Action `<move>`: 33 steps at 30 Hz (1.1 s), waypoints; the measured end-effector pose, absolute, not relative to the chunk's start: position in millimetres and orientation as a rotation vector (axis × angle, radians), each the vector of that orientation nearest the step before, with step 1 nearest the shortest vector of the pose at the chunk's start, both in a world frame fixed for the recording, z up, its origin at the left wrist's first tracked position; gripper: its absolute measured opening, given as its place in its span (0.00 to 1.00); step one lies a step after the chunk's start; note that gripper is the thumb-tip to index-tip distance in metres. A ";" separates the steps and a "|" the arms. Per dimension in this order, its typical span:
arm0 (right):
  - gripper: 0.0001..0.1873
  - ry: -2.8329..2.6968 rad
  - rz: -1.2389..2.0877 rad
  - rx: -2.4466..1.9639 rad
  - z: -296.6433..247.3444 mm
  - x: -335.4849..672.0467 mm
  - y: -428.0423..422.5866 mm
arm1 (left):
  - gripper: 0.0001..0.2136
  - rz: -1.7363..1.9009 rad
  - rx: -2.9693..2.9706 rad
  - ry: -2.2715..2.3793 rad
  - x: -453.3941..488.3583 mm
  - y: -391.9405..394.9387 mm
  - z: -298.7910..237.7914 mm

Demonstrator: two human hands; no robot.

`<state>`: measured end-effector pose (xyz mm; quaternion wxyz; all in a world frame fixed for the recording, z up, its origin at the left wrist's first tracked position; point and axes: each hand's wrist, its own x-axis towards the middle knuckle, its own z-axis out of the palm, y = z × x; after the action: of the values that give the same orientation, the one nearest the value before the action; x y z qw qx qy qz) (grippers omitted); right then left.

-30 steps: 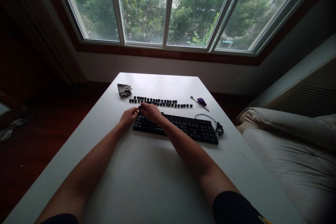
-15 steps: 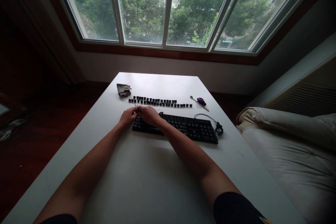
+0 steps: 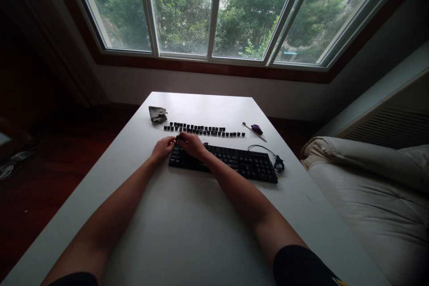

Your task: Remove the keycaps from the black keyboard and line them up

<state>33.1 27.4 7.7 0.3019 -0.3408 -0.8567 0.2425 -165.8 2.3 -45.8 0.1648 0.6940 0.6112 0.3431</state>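
The black keyboard (image 3: 248, 164) lies slightly askew on the white table, its left end under my hands. At its upper left corner my left hand (image 3: 163, 148) is closed, fingertips pinched together; whatever is in them is too small to make out. My right hand (image 3: 191, 144) reaches across the keyboard's left part, fingers closed on a small dark tool with thin wire prongs, which looks like a keycap puller (image 3: 179, 136). The fingertips of both hands nearly meet there. Just beyond, loose black keycaps (image 3: 217, 132) stand in two rows. My right hand and forearm hide part of the keys.
A crumpled grey cloth (image 3: 157, 114) lies at the far left of the table (image 3: 161, 232). Toward the far right are a thin brush (image 3: 254, 131) and a purple bundle (image 3: 256, 129). The keyboard's coiled cable (image 3: 279, 163) rests at its right end. A pale sofa (image 3: 368, 187) stands at right.
My right hand has shifted and turned slightly, and the wire prongs that pointed up between my fingertips now sit a little farther right. My left hand has barely moved.
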 end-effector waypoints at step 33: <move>0.09 -2.019 1.220 -0.726 13.3 37.1 46.4 | 0.13 1.210 1.890 1.550 -158.8 -0.4 -40.6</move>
<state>37.1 46.4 13.3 0.3305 -0.2776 -0.7720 0.4666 -158.8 -0.4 -40.6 0.2054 0.6782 0.5560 0.4343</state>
